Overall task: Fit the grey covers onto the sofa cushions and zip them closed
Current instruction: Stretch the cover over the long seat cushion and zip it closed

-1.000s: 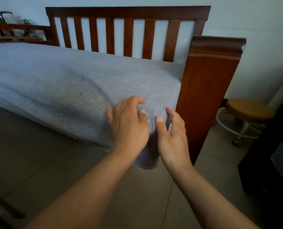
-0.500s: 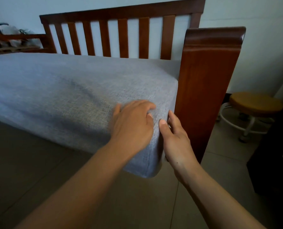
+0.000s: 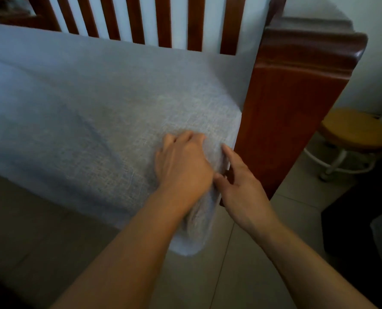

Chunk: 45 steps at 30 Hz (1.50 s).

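Cushion, long, in woven grey fabric cover (image 3: 92, 103): covered, seated against dark red wooden armrest (image 3: 297, 112). Left hand (image 3: 183, 166) pressing flat beside armrest; right hand (image 3: 241, 186) relaxed, fingertips touching corner. Zip unseen; closure unverifiable.

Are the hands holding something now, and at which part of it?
Both hands are on the grey cover, at the cushion's front corner beside the wooden armrest. The left hand presses there; whether the right hand grips it cannot be told.

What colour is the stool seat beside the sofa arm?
Yellowish-tan, a round stool seat on a white frame; the head view shows it at the right edge.
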Tool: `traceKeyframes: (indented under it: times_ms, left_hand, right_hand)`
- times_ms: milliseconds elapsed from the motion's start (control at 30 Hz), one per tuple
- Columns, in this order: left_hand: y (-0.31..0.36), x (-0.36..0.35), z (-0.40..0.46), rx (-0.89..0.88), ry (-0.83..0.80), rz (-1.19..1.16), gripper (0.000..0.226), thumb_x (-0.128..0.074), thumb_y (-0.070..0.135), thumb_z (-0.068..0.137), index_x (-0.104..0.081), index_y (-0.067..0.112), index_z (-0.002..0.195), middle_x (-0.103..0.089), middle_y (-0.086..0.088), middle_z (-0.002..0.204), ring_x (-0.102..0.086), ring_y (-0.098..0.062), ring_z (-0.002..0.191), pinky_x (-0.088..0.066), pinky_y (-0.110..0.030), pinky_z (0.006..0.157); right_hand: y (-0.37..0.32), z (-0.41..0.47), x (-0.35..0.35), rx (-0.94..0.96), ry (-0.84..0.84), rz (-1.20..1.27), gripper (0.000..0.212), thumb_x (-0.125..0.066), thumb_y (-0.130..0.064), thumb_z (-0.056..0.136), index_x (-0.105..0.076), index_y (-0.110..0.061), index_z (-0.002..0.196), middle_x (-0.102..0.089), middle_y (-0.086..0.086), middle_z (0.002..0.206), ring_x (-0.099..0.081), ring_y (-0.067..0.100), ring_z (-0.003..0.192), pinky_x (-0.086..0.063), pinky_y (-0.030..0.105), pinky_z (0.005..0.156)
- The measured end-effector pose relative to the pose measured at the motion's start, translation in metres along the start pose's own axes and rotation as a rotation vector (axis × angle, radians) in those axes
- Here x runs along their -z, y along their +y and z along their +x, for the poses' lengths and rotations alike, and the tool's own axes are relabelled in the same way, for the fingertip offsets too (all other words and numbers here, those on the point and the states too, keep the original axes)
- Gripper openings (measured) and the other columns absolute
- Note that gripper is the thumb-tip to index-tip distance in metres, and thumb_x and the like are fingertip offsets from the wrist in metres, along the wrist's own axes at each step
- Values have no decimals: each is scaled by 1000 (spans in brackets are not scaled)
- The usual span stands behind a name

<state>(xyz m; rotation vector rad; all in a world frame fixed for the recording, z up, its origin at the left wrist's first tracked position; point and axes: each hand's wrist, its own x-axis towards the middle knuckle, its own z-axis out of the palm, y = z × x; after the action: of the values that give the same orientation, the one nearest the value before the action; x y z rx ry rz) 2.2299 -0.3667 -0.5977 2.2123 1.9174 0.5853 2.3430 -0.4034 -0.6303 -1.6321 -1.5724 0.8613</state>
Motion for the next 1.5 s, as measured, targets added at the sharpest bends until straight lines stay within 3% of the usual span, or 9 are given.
traceKeyframes:
  times_ms: [200,333,500,633,733,867,1033,1167,1500]
  left_hand:
    - [-20,20,22,117,-263,140,68,-55,60,83,-27,43,142,-8,1,155,-11,-28,138,-12,-48,112]
    - [-38,37,19,85,-453,187,65,-44,49,94,-5,48,146,14,-1,158,9,-24,145,-7,-50,114]
    - [-48,69,20,33,-694,246,75,-49,33,95,3,39,149,19,3,157,7,-18,146,-17,-43,117]
    - [-55,89,38,33,-833,266,75,-51,28,95,0,32,150,14,6,158,-2,-17,146,-17,-47,115]
    - [-66,95,62,143,-774,274,74,-50,28,95,0,29,151,7,-1,159,-4,-20,146,-12,-48,114]
    - [-105,94,90,196,-672,313,71,-47,37,94,-5,35,150,9,-3,159,-2,-27,145,-9,-49,114]
    - [-153,97,110,134,-691,318,81,-49,55,87,4,43,148,21,-2,157,10,-28,145,-1,-54,113]
    - [-189,104,124,295,-669,254,81,-44,60,89,9,41,148,26,2,155,16,-20,144,0,-55,113]
    - [-257,131,110,682,-437,113,72,-42,51,93,4,43,147,18,2,157,5,-22,145,-15,-50,114]
  right_hand:
    - [-33,19,16,40,-254,-566,72,-45,-15,96,1,-19,152,18,-6,157,17,15,144,-1,37,119]
    - [-56,28,24,1,-416,-724,76,-40,-11,95,12,-17,150,23,-2,156,21,17,143,4,38,117]
    - [-78,39,33,-63,-583,-858,77,-40,-13,96,15,-12,150,23,4,156,16,23,145,-1,40,118]
    - [-102,58,31,-123,-641,-885,70,-47,-32,97,-7,-13,151,0,8,158,-7,28,145,-19,39,116]
    - [-118,82,18,-114,-627,-904,71,-47,-40,95,-7,-17,150,-6,12,156,-16,30,142,-23,39,114]
    - [-125,129,-9,-102,-652,-890,80,-46,-46,94,5,-23,151,17,8,157,5,27,146,-15,42,116]
    - [-126,172,-49,-173,-596,-904,85,-42,-60,89,12,-34,149,26,6,155,17,31,144,-6,47,116]
    - [-145,205,-87,-160,-605,-919,86,-43,-60,88,12,-35,149,28,8,154,20,35,142,-5,51,116]
    - [-202,246,-179,347,-858,-888,77,-44,-53,90,2,-36,150,23,5,156,15,34,143,-3,52,115]
